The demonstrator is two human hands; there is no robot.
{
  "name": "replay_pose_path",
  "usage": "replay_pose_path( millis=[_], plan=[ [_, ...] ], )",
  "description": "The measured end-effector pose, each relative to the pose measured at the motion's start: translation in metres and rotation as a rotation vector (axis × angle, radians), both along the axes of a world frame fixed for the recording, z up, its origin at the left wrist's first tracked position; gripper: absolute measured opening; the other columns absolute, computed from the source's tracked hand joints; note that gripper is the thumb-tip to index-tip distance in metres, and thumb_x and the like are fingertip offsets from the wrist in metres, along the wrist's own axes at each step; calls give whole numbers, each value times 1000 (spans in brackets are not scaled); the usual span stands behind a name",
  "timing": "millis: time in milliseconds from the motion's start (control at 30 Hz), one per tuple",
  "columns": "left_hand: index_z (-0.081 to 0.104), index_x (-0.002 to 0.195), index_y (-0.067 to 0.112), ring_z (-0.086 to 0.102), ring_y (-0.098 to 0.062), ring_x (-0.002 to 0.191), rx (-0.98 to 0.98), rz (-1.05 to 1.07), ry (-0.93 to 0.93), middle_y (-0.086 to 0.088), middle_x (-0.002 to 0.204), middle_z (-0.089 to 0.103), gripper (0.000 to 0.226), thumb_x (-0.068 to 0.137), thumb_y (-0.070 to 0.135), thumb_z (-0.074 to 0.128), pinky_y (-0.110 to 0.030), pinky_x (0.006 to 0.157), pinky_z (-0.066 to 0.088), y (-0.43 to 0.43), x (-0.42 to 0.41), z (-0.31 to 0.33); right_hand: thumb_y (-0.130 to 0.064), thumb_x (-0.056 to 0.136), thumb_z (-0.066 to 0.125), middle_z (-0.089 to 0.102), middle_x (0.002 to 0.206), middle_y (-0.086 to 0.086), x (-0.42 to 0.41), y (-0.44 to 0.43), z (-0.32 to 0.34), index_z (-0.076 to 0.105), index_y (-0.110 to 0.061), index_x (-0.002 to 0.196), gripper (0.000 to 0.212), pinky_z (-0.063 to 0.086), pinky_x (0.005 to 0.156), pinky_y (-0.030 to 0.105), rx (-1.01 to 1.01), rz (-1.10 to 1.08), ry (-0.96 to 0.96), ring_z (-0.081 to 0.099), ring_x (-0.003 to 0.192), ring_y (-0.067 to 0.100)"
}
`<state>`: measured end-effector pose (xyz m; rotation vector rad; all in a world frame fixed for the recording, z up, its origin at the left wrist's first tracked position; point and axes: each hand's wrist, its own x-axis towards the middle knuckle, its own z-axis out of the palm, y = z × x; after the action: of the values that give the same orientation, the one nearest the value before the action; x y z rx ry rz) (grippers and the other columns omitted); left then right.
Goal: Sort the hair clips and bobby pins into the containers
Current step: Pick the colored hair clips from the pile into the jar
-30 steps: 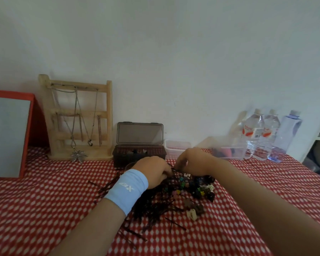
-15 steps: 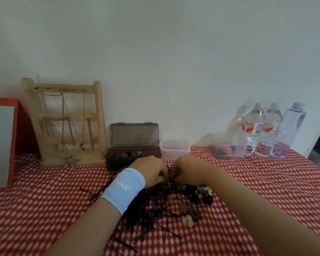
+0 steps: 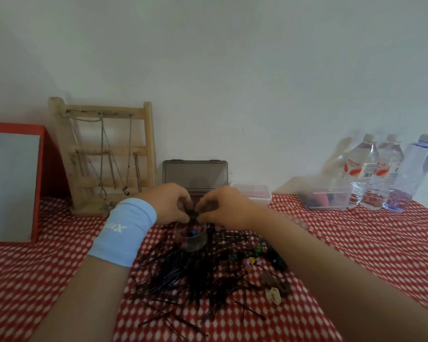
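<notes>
Though lately in pile (image 3: 183, 280), left hand (image 3: 169, 203), right hand (image 3: 226, 209), dark item (image 3: 192, 214) over cup (image 3: 192, 241)

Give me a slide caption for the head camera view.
Left hand and right hand pinch a dark item over a clear cup amid bobby pins.

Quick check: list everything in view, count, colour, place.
black bobby pins: many, black, heaped mid-table
clear round cup: one, clear, under the hands
small hair clips: several, mixed colours, right of heap
brown claw clip: one, brown, heap's right edge
beige clip: one, beige, beside it
dark plastic box: one, grey, open, at wall
clear plastic tubs: two, clear, right of box
water bottles: three, clear, far right
wooden jewellery rack: one, pale, left at wall
red-framed panel: one, red, far left
checked cloth: one, red-white, covers table
small dark item: one, dark, between the hands
left hand: blue wristband, pinches dark item
right hand: bare, pinches dark item
</notes>
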<state>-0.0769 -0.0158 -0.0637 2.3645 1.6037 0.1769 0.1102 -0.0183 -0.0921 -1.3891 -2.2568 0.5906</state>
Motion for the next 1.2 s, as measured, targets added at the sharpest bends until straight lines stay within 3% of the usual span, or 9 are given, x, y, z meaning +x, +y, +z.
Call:
replay_pose_path(
  millis=[100,233,333,400,567,733,933,1067,1200],
  plan=[
    [68,114,19,62,-12,87,-11,98,19,4,106,67,22,93,27,63,-26,79,48,2,-6,-2,-33,90,74,74,105,-4,-7,8,-7,71,-19,119,33,59,73,24,25,-66,-69,65,65,5],
    [71,111,13,72,-20,85,-146,135,44,-4,96,74,28,98,32,56,-34,80,59,5,-5,-8,-33,96,62,74,105,0,-6,9,-15,77,-20,108,23,57,86,34,47,-122,-264,68,86,14],
    [72,108,10,73,-23,80,-136,131,49,-9,89,75,33,98,36,54,-35,81,59,3,8,-11,-26,97,60,76,87,-1,1,6,-18,78,-17,94,20,58,65,26,-85,-120,-180,70,60,10],
    [73,105,8,73,-24,80,-46,127,40,-10,90,75,36,97,38,55,-36,81,58,4,18,-15,-22,97,61,75,79,-3,10,5,-16,77,-16,89,18,52,50,22,-113,-158,-83,70,55,10],
    [67,110,18,68,-16,65,-60,35,-116,-1,91,72,26,98,35,52,-31,74,56,0,40,-28,-21,98,60,76,80,3,45,1,-12,77,-10,93,22,49,45,22,-158,-242,6,70,58,18],
    [63,119,24,61,-17,98,55,7,-67,2,111,65,27,97,37,53,-33,91,50,-1,51,-33,-22,98,60,74,85,-4,66,-10,-16,77,-14,99,19,53,56,20,-148,-229,-27,67,56,11],
    [66,105,26,60,-16,96,363,-78,-39,5,105,62,16,95,29,54,-38,87,52,-14,66,-27,-21,93,65,73,103,-12,86,-25,-12,77,-26,103,16,51,92,25,-71,-81,-366,64,92,4],
    [70,100,32,60,-9,95,207,-327,-6,12,105,64,14,89,28,63,-32,87,52,-30,85,-29,-27,89,70,73,109,-16,86,-33,-17,76,-32,108,21,52,93,29,-107,-1,-466,65,95,5],
    [73,102,30,63,-15,94,117,-366,198,8,107,68,16,87,30,66,-30,80,52,-36,91,-34,-27,92,67,73,109,-15,89,-35,-18,76,-32,111,21,51,93,29,-100,10,-492,63,94,6]
  ],
)
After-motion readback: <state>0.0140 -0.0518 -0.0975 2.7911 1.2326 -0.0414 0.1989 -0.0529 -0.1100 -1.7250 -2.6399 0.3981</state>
